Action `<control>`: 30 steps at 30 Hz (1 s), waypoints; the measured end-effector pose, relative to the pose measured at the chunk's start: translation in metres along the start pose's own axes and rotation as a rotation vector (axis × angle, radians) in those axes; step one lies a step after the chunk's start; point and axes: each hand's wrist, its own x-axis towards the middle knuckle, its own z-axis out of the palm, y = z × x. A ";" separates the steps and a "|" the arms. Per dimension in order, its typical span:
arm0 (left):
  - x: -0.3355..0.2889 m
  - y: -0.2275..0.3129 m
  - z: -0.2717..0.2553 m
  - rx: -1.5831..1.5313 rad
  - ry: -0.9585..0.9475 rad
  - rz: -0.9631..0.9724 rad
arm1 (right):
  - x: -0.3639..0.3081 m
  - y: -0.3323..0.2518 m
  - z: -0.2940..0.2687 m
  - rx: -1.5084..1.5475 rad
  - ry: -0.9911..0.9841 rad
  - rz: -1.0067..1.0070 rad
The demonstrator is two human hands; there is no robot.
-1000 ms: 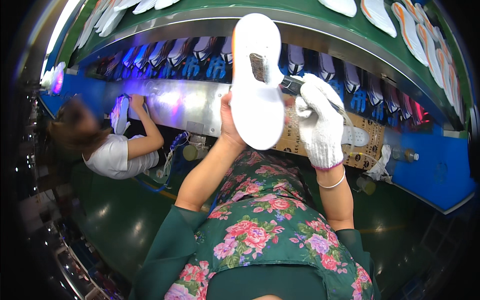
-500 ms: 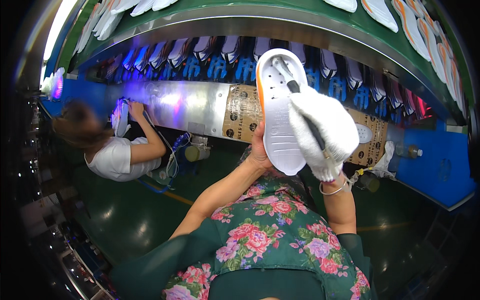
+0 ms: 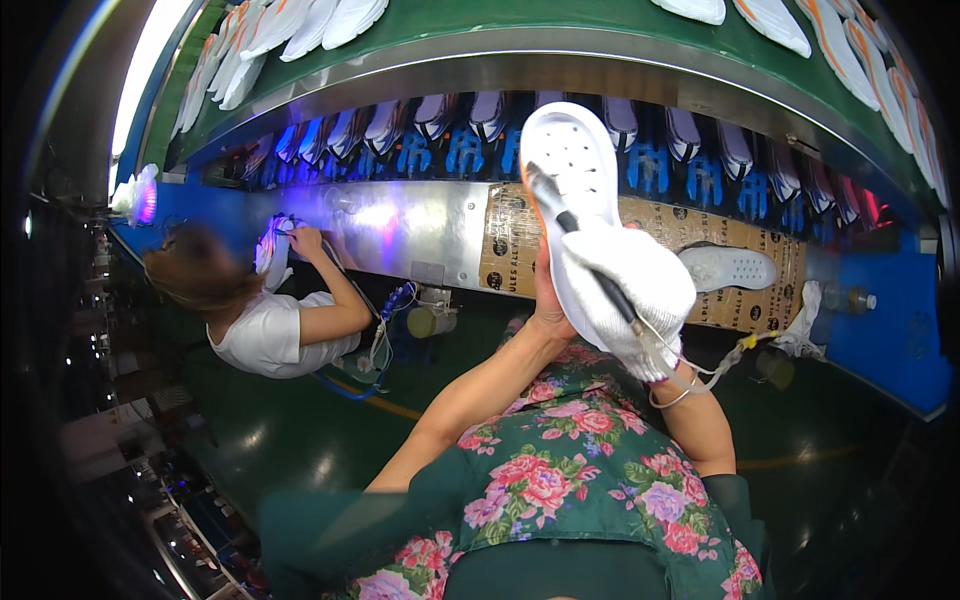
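Observation:
My left hand (image 3: 547,300) is closed around the left side of a white shoe sole (image 3: 582,150); part of the hand is behind it. The sole is raised, long side upright, with small holes in its upper part and a trace of orange along its left edge. In a white knitted glove, my right hand (image 3: 645,285) grips a brush (image 3: 550,196) with a dark handle. The bristles touch the sole's upper left edge. A thin clear tube (image 3: 650,340) runs from the handle past my right wrist. The glove covers the sole's lower right part.
On the cardboard-covered bench (image 3: 505,240) lies another pale sole (image 3: 735,268). Shoe uppers (image 3: 435,115) hang in a row behind it, beneath a green conveyor (image 3: 560,22) bearing more soles. A cloth (image 3: 802,322) and bottle (image 3: 850,299) are at right. A co-worker (image 3: 265,310) works at left.
The brush has moved from inside the sole's top end to its upper left edge. My right hand has shifted down and left with it. The whole view has shifted slightly.

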 end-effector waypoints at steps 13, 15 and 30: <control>0.024 0.020 -0.017 -0.242 -0.120 0.108 | 0.004 0.009 0.003 0.142 -0.050 0.015; 0.032 0.028 -0.024 -0.418 -0.116 0.084 | 0.002 0.014 0.006 0.283 0.073 0.182; 0.037 0.052 -0.035 -0.149 -0.424 -0.090 | -0.020 0.015 0.007 0.054 -0.278 -0.242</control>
